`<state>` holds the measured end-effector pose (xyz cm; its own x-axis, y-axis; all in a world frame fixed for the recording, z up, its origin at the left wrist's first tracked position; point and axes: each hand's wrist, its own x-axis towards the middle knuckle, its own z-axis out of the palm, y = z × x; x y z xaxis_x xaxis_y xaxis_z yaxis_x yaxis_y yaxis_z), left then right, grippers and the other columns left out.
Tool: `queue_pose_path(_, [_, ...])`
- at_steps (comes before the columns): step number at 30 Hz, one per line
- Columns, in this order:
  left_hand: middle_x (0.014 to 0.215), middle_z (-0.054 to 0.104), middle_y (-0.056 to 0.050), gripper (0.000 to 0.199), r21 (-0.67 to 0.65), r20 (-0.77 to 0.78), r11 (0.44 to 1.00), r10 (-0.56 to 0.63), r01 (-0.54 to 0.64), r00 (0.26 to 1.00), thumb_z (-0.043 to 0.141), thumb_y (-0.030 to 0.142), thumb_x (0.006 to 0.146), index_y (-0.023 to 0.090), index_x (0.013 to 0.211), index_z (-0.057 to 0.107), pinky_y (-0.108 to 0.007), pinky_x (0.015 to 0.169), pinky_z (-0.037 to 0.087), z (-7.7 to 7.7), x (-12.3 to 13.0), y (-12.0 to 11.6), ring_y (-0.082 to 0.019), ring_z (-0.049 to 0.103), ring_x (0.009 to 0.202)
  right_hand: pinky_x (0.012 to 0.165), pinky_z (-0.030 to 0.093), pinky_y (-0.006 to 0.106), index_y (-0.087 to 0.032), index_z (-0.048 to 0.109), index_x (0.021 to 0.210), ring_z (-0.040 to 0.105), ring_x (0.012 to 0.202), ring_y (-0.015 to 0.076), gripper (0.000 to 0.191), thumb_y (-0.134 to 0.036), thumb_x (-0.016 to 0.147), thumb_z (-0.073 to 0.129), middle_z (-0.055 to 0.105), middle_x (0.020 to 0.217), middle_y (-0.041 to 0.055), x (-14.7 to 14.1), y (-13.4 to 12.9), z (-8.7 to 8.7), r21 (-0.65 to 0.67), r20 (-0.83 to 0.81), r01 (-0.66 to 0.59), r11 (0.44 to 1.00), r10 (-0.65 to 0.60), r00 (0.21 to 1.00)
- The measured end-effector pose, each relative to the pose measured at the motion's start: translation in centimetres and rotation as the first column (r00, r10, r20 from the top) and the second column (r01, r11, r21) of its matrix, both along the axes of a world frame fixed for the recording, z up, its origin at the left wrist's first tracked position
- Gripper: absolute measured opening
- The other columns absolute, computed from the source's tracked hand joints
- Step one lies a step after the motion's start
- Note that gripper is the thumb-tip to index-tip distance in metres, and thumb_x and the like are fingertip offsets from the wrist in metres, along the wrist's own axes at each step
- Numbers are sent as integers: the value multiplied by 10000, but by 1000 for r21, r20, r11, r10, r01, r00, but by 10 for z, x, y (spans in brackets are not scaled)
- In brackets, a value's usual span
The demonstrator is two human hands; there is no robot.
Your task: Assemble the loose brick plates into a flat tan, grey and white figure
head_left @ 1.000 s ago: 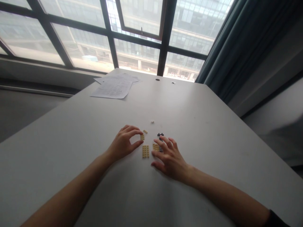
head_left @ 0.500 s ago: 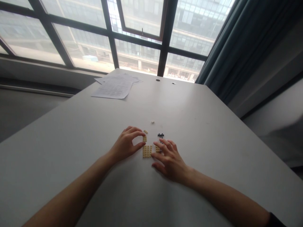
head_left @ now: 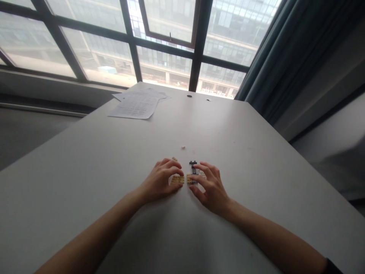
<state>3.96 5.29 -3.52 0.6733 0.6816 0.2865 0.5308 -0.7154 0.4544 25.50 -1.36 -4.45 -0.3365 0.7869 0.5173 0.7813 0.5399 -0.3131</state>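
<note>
My left hand (head_left: 161, 179) is closed, thumb and forefinger pinching a small tan building brick (head_left: 181, 179) at the right end of more tan studded bricks (head_left: 175, 179). Across a narrow gap, my right hand (head_left: 209, 184) curls its thumb and forefinger round another tan building brick (head_left: 188, 178). Dark grey bricks (head_left: 194, 171) adjoin that one, and a dark studded bar (head_left: 193, 163) lies at their far end. Pale bricks (head_left: 202, 174) show partly behind the right fingers. Both hands rest low on the table, hiding parts of the bricks.
Beyond the hands lie a small white piece (head_left: 183, 147) and a small tan piece (head_left: 174, 159), partly behind my left hand. Printed papers (head_left: 137, 104) are spread at the far left of the white table (head_left: 216, 129). A window and a dark curtain (head_left: 265, 61) stand behind.
My left hand has moved right with the small tan brick, down to the end of the other tan bricks. My right hand has shifted slightly right, uncovering more dark and pale bricks.
</note>
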Motion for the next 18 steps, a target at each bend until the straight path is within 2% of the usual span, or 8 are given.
queue_pose_path(6, [1115, 605, -20, 187, 8, -44, 1000, -6, 7, 999, 631, 330, 772, 275, 949, 658, -414, 955, 347, -5, 3, -2, -241, 480, 1089, 1034, 304, 448, -233, 662, 1039, 392, 1255, 268, 210, -299, 853, 588, 541, 1256, 86, -3, -2, -2, 7, -18, -16, 1000, 16, 1000])
queue_pose_path(11, [1144, 599, -42, 345, 32, -51, 999, -7, 9, 999, 653, 410, 767, 278, 1083, 619, -412, 946, 355, -7, -3, 3, -251, 476, 1104, 1035, 293, 451, -233, 668, 1028, 382, 1261, 269, 204, -305, 854, 591, 545, 1255, 84, -1, -1, -5, 7, 26, -35, 999, 34, 999])
queue_pose_path(18, [1195, 576, -35, 531, 31, -117, 998, -52, 55, 992, 753, 512, 648, 296, 1114, 616, -410, 977, 335, -5, -18, 11, -262, 459, 1137, 1043, 265, 486, -256, 670, 1029, 362, 1275, 282, 207, -326, 848, 600, 515, 1305, 70, 0, -1, -11, 12, 108, -97, 995, 95, 990])
